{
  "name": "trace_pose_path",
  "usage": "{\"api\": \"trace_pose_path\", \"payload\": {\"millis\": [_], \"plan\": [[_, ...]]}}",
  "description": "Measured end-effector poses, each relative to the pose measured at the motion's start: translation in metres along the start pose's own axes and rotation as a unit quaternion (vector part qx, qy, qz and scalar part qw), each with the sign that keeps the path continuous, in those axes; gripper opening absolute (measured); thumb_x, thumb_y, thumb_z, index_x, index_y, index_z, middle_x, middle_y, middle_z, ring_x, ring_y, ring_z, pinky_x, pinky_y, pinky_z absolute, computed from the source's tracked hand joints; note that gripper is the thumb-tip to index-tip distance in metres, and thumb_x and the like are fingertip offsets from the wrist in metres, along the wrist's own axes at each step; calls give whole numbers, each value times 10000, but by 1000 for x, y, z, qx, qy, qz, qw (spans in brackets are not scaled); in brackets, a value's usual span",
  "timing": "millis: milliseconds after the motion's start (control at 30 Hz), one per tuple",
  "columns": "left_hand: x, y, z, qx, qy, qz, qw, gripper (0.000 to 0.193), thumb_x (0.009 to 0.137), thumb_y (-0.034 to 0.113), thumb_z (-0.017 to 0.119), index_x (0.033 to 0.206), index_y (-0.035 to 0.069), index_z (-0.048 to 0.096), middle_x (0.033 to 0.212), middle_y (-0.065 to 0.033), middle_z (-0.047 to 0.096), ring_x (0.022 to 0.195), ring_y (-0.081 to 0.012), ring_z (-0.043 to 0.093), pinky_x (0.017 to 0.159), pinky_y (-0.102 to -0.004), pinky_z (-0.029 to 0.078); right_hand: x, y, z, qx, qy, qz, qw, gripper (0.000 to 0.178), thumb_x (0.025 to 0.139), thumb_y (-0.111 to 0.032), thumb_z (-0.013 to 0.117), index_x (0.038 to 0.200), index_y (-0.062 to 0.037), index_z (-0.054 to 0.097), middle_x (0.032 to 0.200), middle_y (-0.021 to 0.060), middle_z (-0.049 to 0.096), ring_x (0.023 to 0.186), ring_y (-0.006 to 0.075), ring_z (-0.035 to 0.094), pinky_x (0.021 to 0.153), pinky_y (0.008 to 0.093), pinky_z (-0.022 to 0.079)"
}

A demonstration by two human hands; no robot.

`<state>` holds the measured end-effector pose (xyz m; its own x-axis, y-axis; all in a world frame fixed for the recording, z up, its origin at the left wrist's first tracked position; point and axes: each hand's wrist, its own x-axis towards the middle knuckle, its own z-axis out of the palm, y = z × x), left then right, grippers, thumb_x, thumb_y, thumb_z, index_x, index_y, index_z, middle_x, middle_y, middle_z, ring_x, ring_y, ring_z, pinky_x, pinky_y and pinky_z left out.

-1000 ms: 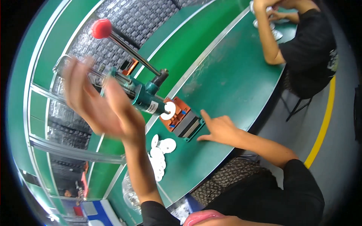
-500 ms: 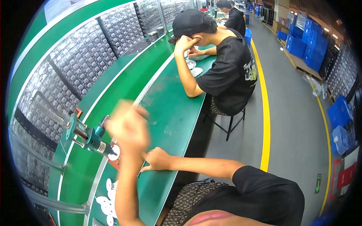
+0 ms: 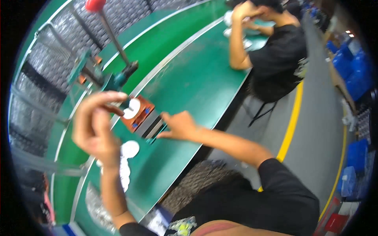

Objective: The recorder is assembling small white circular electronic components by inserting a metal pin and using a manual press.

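Wearer's two hands [image 3: 96,129] [image 3: 184,126]; one press [image 3: 114,82]; one fixture [image 3: 147,122] (discs [image 3: 130,149] uncountable).

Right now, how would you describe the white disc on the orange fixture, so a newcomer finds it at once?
At the long green table, find the press with the red ball handle. Beside the left hand is an orange fixture, with a white disc on top. Unlike the overlapping white discs nearby, this one sits alone on orange.

Downward fisheye from head height
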<state>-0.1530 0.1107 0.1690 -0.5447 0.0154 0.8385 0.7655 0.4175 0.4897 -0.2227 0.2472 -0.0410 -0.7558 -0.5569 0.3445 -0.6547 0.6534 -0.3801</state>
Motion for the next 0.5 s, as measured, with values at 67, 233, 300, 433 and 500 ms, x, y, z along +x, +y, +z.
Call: {"api": "trace_pose_path", "payload": {"millis": [67, 233, 300, 433, 500], "plan": [[-48, -37, -19, 120, 5, 42, 992, 150, 848, -29, 486, 904, -30, 625, 883, -150, 659, 854, -248, 635, 781, -333, 504, 4, -6, -5, -3, -18, 4, 1000, 788, 715, -708, 614, 1091, -20, 534, 555, 123, 590, 532, 332, 623, 511, 426, 476], [-97, -88, -33, 341, -81, -46, 936, 242, 845, 98, 622, 1057, -16, 593, 1156, -182, 577, 1095, -315, 553, 948, -389, 431, 3, -5, -3, 23, -30, -6, 999, 827, 722, -698, 616, 1149, 4, 519, 603, 165, 624, 602, 359, 646, 546, 434, 482], [-95, -102, -24, 408, -142, -40, 901, 360, 832, 168, 662, 1124, -20, 567, 1170, -209, 552, 1117, -381, 523, 949, -415, 425, 2, -5, -6, 20, -36, -7, 999, 823, 728, -687, 621, 1148, 13, 520, 606, 170, 624, 615, 364, 648, 559, 438, 489], [-82, -113, -22, 337, -193, -183, 903, 504, 739, 202, 720, 1162, -16, 555, 1174, -207, 549, 1125, -402, 511, 923, -430, 446, -1, -8, -5, 17, -21, -7, 1000, 813, 734, -677, 624, 1138, 22, 525, 614, 172, 627, 623, 363, 649, 577, 446, 498], [-86, -115, -25, 354, -199, -179, 896, 521, 706, 205, 742, 1146, -6, 559, 1177, -207, 549, 1126, -396, 516, 925, -431, 443, 0, -9, -6, 15, -16, -7, 1000, 812, 736, -676, 624, 1136, 24, 526, 618, 173, 628, 623, 363, 650, 580, 448, 500]]}}
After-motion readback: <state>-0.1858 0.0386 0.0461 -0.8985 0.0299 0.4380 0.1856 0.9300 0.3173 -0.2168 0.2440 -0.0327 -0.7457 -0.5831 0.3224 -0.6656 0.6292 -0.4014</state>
